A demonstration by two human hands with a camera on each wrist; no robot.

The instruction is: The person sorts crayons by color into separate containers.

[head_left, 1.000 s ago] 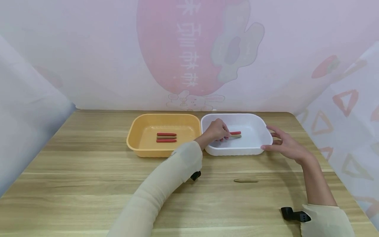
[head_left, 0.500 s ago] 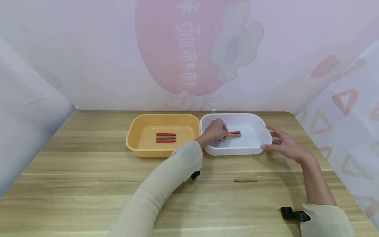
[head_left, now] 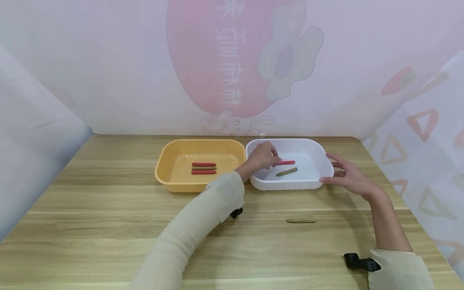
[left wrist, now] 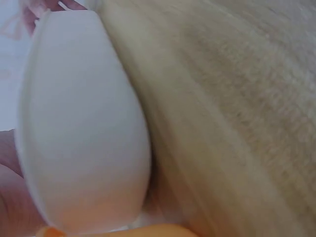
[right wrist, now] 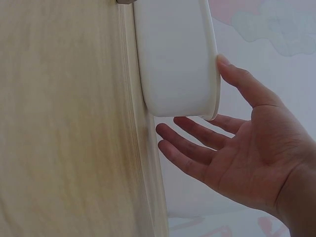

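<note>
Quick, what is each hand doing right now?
Left hand: pinches the red stick in the white tray.
Right hand: open, fingers against the tray's corner.

Upside-down, mirrored pale characters on the backdrop's pink balloon (head_left: pixel 221 60), not legible

Yellow tray (head_left: pixel 164 161) holds three sticks (head_left: pixel 203 168).

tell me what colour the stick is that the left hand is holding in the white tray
Red. The left hand pinches a red stick over the white tray; the head view shows it best.
</note>
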